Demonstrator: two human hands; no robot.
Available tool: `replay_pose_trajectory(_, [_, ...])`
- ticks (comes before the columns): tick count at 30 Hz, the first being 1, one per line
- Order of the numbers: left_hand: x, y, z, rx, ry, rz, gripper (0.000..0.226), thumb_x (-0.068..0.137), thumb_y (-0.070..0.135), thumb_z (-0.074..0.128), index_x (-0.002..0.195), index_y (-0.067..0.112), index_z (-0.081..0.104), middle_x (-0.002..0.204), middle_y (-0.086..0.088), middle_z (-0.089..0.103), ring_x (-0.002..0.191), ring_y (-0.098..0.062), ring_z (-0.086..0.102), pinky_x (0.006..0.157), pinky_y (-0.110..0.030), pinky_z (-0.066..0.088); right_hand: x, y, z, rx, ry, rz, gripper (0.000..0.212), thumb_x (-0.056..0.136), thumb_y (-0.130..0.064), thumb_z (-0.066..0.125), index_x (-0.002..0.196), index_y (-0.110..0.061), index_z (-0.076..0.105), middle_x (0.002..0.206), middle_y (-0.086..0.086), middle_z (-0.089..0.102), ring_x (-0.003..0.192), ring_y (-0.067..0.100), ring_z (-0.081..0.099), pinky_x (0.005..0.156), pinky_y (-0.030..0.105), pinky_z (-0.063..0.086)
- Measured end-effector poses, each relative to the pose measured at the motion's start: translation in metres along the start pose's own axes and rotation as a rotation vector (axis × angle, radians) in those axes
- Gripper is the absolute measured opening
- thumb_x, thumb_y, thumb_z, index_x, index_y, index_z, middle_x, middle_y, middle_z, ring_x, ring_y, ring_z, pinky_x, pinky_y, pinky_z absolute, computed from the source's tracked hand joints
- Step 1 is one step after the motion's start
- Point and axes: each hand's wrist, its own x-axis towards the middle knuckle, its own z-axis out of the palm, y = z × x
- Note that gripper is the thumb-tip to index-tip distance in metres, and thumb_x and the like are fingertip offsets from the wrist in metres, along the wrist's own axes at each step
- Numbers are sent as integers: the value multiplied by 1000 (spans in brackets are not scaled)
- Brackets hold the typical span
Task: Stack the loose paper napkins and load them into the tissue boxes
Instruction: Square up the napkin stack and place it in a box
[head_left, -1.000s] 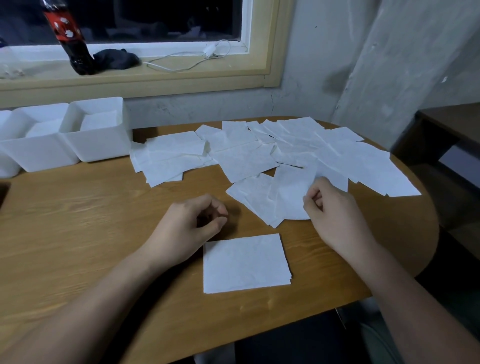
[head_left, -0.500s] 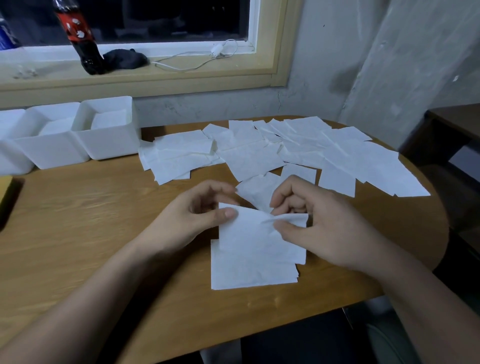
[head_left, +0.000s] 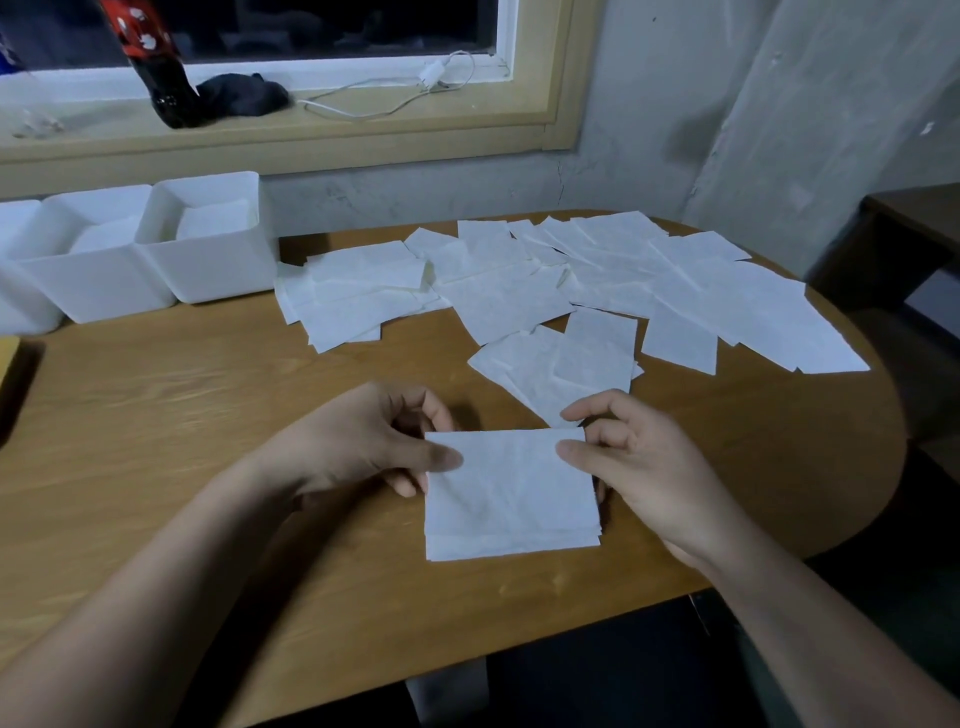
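Left hand (head_left: 358, 441) and right hand (head_left: 641, 467) each pinch the top napkin (head_left: 509, 478) on the stack (head_left: 514, 548) — red bottle label (head_left: 137, 36) unreadable.

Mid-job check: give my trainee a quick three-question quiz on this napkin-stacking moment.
1. True or false: the left hand and right hand both pinch the top napkin over the stack.
2. On the table, the tissue boxes stand: A) far left, B) far right, C) at the near edge.
3. Fill in: the dark bottle stands on the ____.
Key: 1 true; 2 A; 3 windowsill.
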Motion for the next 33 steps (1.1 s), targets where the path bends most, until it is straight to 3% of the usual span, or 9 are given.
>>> replay_pose_trajectory(4, [-2,1,1,138,-22,-63,27,90,17,87,108,7,70,92,-14,80,73,-22,75,55,-28,48,-1,7,5,-94,43,-12,25,94,-19,83,113,-25,68,82,5,76,60,21,69,61,30,55])
replay_pose_trajectory(8, [-2,1,-1,203,-8,-95,27,86,25,91,103,14,73,84,-11,78,63,-18,64,51,-23,40,0,15,10,-202,89,-44,30,90,-20,87,112,-28,67,81,0,75,71,16,76,59,34,59])
replay_pose_trajectory(10, [-2,1,-1,224,-2,-93,27,84,26,93,99,17,73,81,-12,77,61,-18,61,53,-19,41,-1,18,11,-252,117,-74,32,90,-21,87,113,-28,66,81,-1,73,70,17,76,62,39,63])
replay_pose_trajectory(14, [-2,0,-1,223,-17,-74,29,81,30,95,95,22,72,89,-18,78,61,-20,61,66,-27,48,-2,20,12,-263,151,-100,37,92,-21,85,121,-28,63,82,-3,74,67,16,76,64,37,63])
replay_pose_trajectory(18, [-2,0,1,257,7,-74,34,79,31,96,96,20,69,86,-17,78,58,-19,59,66,-28,48,-2,19,13,-274,165,-94,42,90,-20,86,124,-29,62,82,-5,74,68,16,76,66,40,65])
replay_pose_trajectory(22, [-2,2,5,301,34,-76,35,79,31,95,97,19,67,81,-11,79,55,-18,58,66,-29,47,-2,22,14,-322,204,-127,45,89,-18,87,126,-27,63,80,-7,71,67,13,74,71,31,64])
replay_pose_trajectory(28, [-2,3,9,378,92,-74,35,77,32,95,94,19,66,80,-12,77,50,-16,56,60,-29,43,-1,17,12,-481,220,-194,48,87,-16,88,126,-28,63,83,-9,65,62,10,64,66,12,52])
replay_pose_trajectory(33, [0,2,9,409,86,-59,38,78,39,95,94,20,65,78,-13,75,49,-16,55,56,-30,42,27,15,-18,-757,289,-329,23,94,-27,79,115,-27,69,99,-17,57,74,4,58,68,28,56])
